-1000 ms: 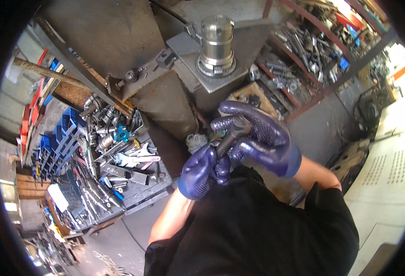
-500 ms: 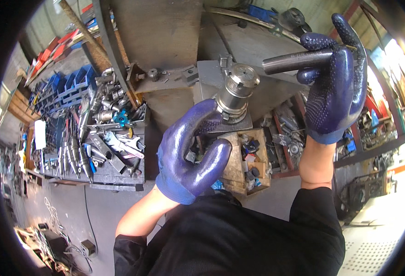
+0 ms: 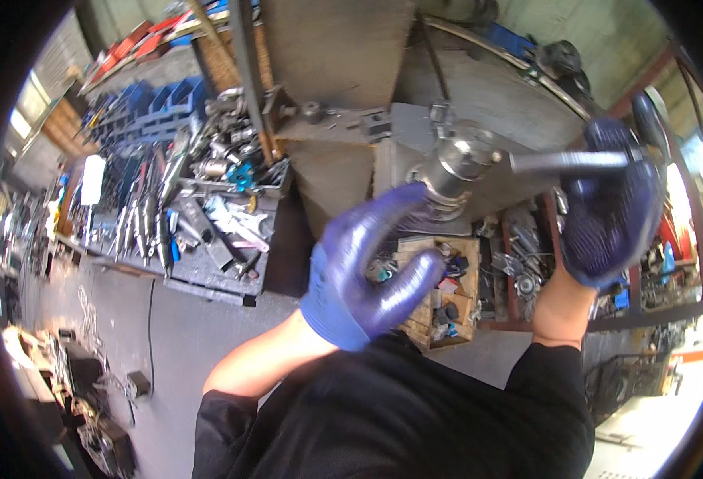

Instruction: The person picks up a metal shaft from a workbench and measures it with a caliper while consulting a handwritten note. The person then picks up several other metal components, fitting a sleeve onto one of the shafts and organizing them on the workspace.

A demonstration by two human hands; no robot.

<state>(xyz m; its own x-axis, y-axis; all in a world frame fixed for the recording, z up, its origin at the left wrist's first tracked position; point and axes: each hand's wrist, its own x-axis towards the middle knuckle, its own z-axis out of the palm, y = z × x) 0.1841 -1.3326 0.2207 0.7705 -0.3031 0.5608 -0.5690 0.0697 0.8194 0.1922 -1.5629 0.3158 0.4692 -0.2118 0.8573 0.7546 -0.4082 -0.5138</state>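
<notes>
While the right hand (image 3: 609, 211) is clamped around one end of a metal bar (image 3: 555, 162), the left hand (image 3: 343, 267) holds nothing, its thumb and fingers spread apart. Both hands wear shiny purple gloves, and they are well apart. From the right hand, the bar points leftward, blurred, its free end near a silver metal cylinder (image 3: 461, 160). This cylinder stands between the hands, just beyond the left one's fingertips; whether they touch it cannot be told. Under it lies a flat grey plate (image 3: 413, 126). Nearer the person, between the hands, is a wooden box (image 3: 451, 342) of small parts. To the left of the left hand, a tabletop (image 3: 208, 282) carries a crowd of metal tools (image 3: 146, 231), a teal toothed cutter (image 3: 241, 177) and, farther off, blue bins (image 3: 180, 96). Just beside the right hand rises a rack with a reddish post (image 3: 552, 227).
</notes>
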